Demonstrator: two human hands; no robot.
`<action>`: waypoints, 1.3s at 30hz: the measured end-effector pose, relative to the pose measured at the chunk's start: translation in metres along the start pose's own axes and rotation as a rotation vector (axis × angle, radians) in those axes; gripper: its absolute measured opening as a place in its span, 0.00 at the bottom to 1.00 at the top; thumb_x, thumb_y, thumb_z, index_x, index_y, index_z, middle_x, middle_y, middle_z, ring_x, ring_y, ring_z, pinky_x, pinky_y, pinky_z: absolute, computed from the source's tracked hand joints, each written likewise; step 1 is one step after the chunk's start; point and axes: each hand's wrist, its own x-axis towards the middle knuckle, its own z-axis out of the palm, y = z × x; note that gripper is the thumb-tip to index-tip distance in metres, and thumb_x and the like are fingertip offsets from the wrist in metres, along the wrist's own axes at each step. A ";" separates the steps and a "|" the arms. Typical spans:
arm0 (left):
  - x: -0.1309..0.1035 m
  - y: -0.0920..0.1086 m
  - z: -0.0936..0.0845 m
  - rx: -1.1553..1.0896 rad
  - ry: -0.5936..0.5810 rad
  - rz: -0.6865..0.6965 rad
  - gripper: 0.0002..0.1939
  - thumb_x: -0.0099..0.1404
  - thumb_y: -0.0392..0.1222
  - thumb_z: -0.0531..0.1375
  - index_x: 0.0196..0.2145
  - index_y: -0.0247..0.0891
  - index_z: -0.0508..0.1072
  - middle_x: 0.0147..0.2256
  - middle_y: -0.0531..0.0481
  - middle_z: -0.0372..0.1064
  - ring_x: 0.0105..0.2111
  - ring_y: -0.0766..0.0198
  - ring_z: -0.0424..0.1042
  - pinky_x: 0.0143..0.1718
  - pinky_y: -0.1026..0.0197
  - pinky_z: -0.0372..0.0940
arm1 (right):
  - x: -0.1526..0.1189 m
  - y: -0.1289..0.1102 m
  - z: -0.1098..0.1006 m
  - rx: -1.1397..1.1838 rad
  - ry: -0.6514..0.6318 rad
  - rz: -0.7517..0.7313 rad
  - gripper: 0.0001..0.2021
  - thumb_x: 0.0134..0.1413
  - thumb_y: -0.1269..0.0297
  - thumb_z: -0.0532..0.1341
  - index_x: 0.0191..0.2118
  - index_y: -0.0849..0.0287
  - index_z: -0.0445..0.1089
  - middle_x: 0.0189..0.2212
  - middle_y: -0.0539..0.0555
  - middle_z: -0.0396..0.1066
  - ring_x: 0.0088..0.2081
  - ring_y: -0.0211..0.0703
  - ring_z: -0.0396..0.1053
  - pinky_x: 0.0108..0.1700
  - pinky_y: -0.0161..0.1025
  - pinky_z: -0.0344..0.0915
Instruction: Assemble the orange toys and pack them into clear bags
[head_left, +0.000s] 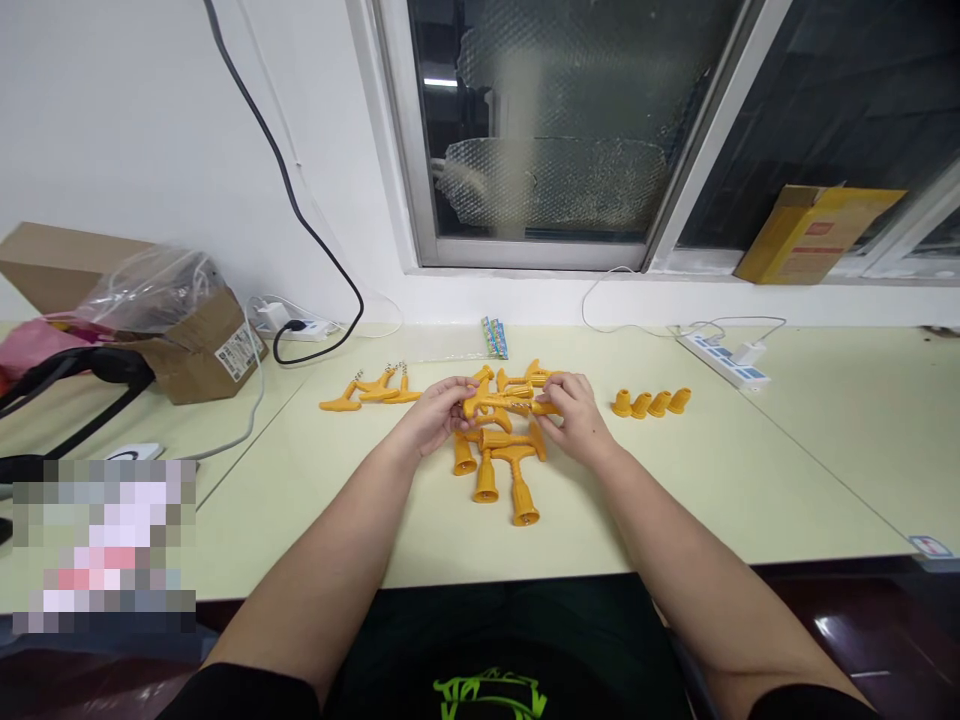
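Above the middle of the table, my left hand (pixel 444 412) grips the T-shaped handle of a yellow corkscrew (pixel 480 401). Its metal spiral points right, toward my right hand (pixel 576 415). Those fingers close on a yellow piece (pixel 546 408), probably a bell-shaped cap, at the tip of the spiral; my fingers hide most of it. Below and behind both hands lies a pile of yellow corkscrews with bell caps on them (pixel 525 500). Left of my hands, several corkscrew handles with bare spirals (pixel 379 385) lie together. Several loose yellow bell caps (pixel 660 403) stand in a row on the right.
Cardboard box (pixel 195 350) with clear plastic stands at the left, near a black-framed object (pixel 82 390). A clear bag with a coloured label (pixel 495 338) lies at the back. Power strip (pixel 724 362) and cables are back right. A yellow envelope (pixel 817 235) leans on the window.
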 end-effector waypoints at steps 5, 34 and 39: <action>0.007 0.010 -0.020 0.070 0.316 0.185 0.15 0.59 0.41 0.63 0.43 0.40 0.65 0.24 0.57 0.69 0.22 0.68 0.73 0.25 0.68 0.68 | -0.001 0.019 -0.012 -0.166 0.032 0.320 0.11 0.57 0.54 0.63 0.41 0.55 0.69 0.37 0.57 0.70 0.43 0.55 0.65 0.48 0.50 0.61; 0.020 0.004 -0.131 0.919 0.819 -0.092 0.17 0.61 0.47 0.60 0.47 0.41 0.65 0.21 0.51 0.73 0.29 0.52 0.78 0.36 0.54 0.67 | -0.029 0.096 -0.058 -0.238 -0.074 0.889 0.14 0.50 0.55 0.61 0.42 0.51 0.76 0.40 0.52 0.78 0.51 0.58 0.64 0.51 0.53 0.57; 0.017 0.006 -0.124 0.964 0.821 -0.050 0.16 0.64 0.49 0.58 0.47 0.40 0.66 0.20 0.51 0.71 0.28 0.51 0.77 0.35 0.53 0.65 | -0.027 0.096 -0.055 -0.254 -0.130 0.912 0.11 0.49 0.57 0.62 0.39 0.51 0.76 0.38 0.52 0.77 0.50 0.57 0.65 0.50 0.54 0.58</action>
